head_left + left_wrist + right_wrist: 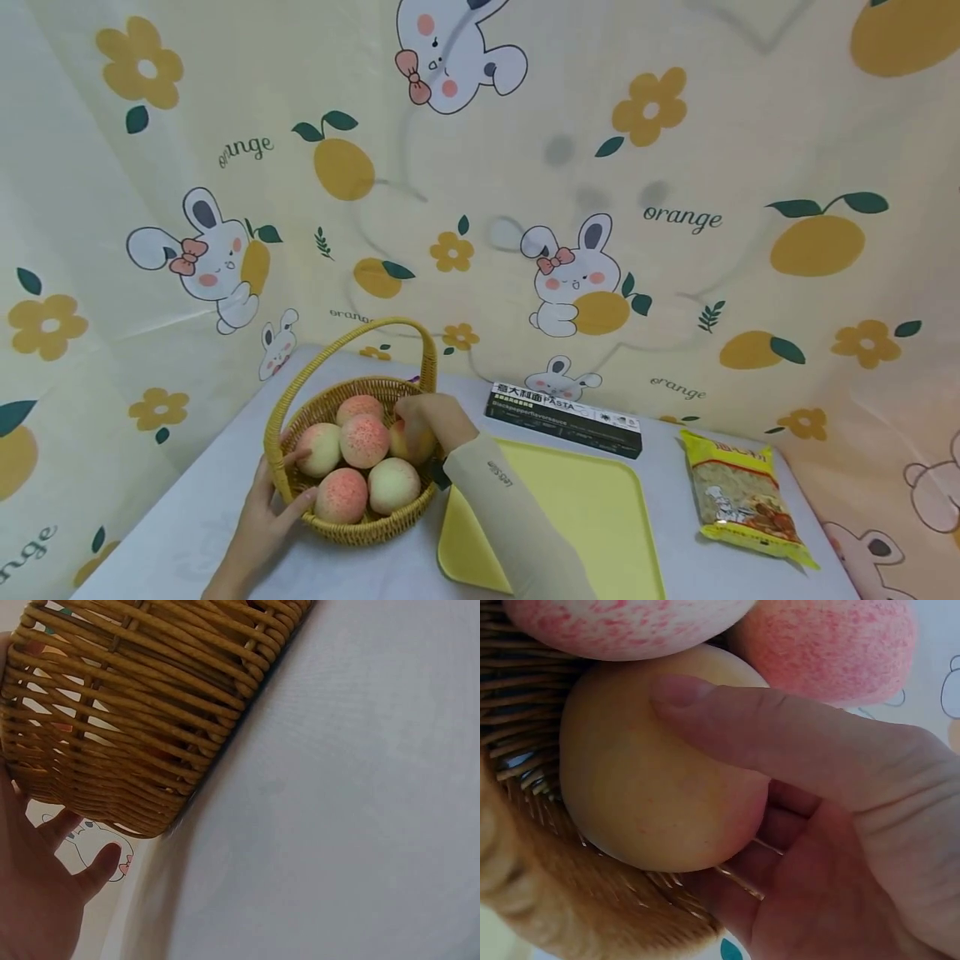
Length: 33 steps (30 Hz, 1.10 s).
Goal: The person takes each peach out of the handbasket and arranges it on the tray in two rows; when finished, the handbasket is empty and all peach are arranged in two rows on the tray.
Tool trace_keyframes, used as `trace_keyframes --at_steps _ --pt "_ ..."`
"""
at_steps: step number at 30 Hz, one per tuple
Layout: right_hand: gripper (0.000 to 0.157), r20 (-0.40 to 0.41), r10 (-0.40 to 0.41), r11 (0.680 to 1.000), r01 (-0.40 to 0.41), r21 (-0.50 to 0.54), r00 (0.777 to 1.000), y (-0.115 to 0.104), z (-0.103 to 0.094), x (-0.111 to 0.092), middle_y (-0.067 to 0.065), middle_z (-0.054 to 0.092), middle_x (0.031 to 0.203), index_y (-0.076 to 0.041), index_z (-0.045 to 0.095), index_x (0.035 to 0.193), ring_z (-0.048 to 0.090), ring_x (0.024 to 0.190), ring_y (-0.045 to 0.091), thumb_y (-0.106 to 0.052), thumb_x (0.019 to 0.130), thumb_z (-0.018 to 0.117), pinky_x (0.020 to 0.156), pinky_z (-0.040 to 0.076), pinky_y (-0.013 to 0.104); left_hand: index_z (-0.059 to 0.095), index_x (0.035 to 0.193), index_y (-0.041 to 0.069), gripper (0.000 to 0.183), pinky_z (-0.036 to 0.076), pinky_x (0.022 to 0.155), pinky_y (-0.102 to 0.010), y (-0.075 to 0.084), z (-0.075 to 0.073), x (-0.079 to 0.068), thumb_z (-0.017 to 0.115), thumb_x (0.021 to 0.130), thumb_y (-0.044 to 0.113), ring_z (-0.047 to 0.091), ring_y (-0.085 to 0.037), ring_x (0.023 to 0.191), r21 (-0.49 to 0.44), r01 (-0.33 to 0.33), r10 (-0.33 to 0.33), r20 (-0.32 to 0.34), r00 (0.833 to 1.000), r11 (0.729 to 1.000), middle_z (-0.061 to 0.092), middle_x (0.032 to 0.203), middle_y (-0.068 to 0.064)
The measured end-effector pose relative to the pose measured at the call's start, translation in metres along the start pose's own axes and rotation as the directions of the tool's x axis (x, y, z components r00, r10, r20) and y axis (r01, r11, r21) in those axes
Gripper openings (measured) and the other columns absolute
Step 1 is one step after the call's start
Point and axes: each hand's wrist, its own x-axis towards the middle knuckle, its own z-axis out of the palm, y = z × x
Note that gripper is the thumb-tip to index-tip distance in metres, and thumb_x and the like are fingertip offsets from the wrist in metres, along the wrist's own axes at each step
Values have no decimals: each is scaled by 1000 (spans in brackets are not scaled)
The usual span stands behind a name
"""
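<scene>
A woven wicker basket (363, 533) with a tall arched handle stands on the table, holding several peaches, some pink-speckled (365, 440) and some pale (393, 485). Beneath my right hand (438, 417) is a yellowish peach (660, 765) with a pink blush, at the basket's right side. The right thumb lies across its top while the other fingers curl round its side and underneath. My left hand (266, 508) holds the basket's left rim near the handle's foot. In the left wrist view, two of its fingers (101, 874) spread outside the basket wall.
A yellow tray (585, 500) lies right of the basket, partly under the right sleeve. Behind it is a black pasta box (562, 421). Farther right is a yellow food packet (746, 496). A printed cloth (480, 183) hangs behind the table.
</scene>
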Motion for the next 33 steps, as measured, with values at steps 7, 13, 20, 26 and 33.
trace_keyframes --at_steps 7,13,20,26,33 --pt "35 -4 -84 993 84 -85 996 4 2 5 -2 55 100 -16 58 107 50 86 16 -15 78 78 73 47 30 54 134 0 50 16 106 -8 0 2 1 70 87 -5 12 -21 150 -8 -16 16 -7 1000 1000 20 161 -12" --pt "45 -24 -109 993 107 -53 994 7 5 9 -2 56 95 -13 60 108 51 85 15 -16 72 87 73 48 29 53 135 -1 51 16 106 -8 0 2 1 69 87 -6 14 -19 150 -5 -24 24 -13 1000 1000 23 160 -14" --pt "41 -46 -186 982 184 -53 981 9 4 12 -4 57 90 -10 67 105 49 79 11 -12 70 88 69 47 24 52 135 -2 51 17 107 -8 1 2 2 69 87 -7 14 -22 150 0 -27 27 -13 1000 1000 29 156 -18" --pt "52 -68 -237 971 234 -50 969 14 -3 10 -4 61 98 -9 69 119 52 84 9 -13 71 87 74 48 22 38 149 3 70 18 106 -8 1 2 4 70 87 -6 18 -15 149 6 -17 17 -15 1000 1000 47 141 -19" --pt "64 -108 -306 944 316 97 946 28 -3 8 0 62 117 -6 60 135 55 97 10 -12 76 83 83 48 24 37 150 2 72 18 106 -8 1 1 3 70 87 -7 19 -9 147 8 -26 26 -17 1000 1000 47 140 -21"
